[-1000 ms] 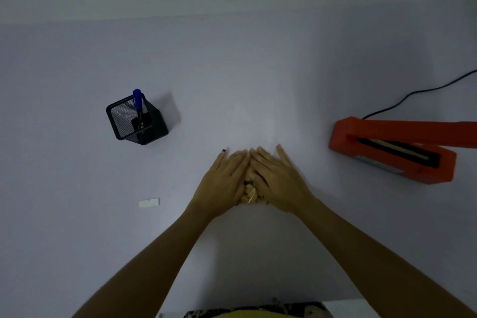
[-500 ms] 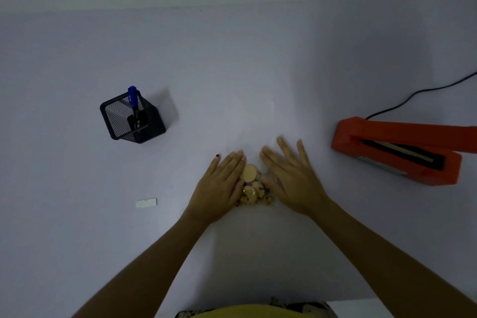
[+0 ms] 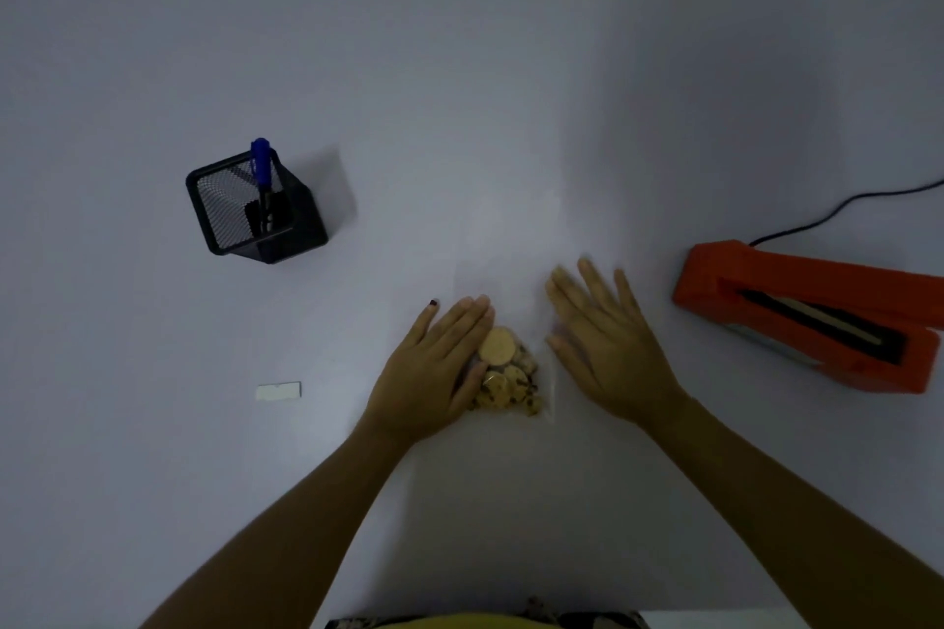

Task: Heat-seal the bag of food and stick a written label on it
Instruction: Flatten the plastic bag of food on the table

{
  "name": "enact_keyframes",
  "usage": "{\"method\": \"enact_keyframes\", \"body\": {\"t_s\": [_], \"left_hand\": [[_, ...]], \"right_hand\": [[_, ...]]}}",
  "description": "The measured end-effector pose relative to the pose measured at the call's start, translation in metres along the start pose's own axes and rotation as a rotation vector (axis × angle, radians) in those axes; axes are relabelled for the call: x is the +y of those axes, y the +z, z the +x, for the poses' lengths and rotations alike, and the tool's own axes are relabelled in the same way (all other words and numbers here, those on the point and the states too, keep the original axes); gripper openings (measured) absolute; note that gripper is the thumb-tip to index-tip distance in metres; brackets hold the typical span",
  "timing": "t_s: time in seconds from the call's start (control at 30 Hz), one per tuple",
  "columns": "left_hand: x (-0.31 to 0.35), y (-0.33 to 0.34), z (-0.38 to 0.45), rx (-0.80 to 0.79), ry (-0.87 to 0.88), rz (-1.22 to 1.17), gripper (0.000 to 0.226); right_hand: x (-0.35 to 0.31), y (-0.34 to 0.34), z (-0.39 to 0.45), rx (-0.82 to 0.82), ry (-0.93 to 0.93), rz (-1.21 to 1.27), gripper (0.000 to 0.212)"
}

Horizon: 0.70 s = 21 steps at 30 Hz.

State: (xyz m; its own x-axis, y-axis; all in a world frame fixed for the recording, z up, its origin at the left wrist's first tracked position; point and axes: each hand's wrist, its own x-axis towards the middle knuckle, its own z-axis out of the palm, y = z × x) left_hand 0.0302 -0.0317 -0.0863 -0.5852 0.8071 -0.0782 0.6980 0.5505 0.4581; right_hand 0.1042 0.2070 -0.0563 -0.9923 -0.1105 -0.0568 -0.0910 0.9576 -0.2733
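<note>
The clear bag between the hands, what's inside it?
The clear bag holds round biscuits, some with dark chips. The left hand lies over its left side, hiding whatever is there. The right hand is flat beside it, off the food.

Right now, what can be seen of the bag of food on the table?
The bag of food looks like clear, thin plastic, lying flat on the white table in front of the person. Round tan biscuits, some with dark specks, are bunched at its near end; the far part looks empty and nearly invisible. The left hand rests flat on its left side, touching the biscuits. The right hand is spread flat at its right edge; contact there is unclear.
</note>
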Motion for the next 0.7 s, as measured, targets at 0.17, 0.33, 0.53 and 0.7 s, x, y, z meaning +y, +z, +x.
{"method": "enact_keyframes", "body": {"t_s": [0.17,0.33,0.53,0.7], "left_hand": [[0.000,0.003,-0.002,0.040,0.009,-0.028,0.052],[0.001,0.002,-0.002,0.076,0.021,-0.049,0.052],[0.002,0.003,-0.001,0.080,0.030,-0.036,0.053],[0.002,0.004,0.000,0.095,0.028,-0.051,0.052]], "right_hand": [[0.001,0.006,0.048,-0.206,-0.261,-0.086,0.063],[0.040,-0.004,0.089,-0.338,-0.557,-0.241,0.065],[0.088,-0.032,0.136,-0.276,-0.258,-0.354,0.072],[0.045,-0.020,0.127,-0.250,-0.593,-0.308,0.074]]}}
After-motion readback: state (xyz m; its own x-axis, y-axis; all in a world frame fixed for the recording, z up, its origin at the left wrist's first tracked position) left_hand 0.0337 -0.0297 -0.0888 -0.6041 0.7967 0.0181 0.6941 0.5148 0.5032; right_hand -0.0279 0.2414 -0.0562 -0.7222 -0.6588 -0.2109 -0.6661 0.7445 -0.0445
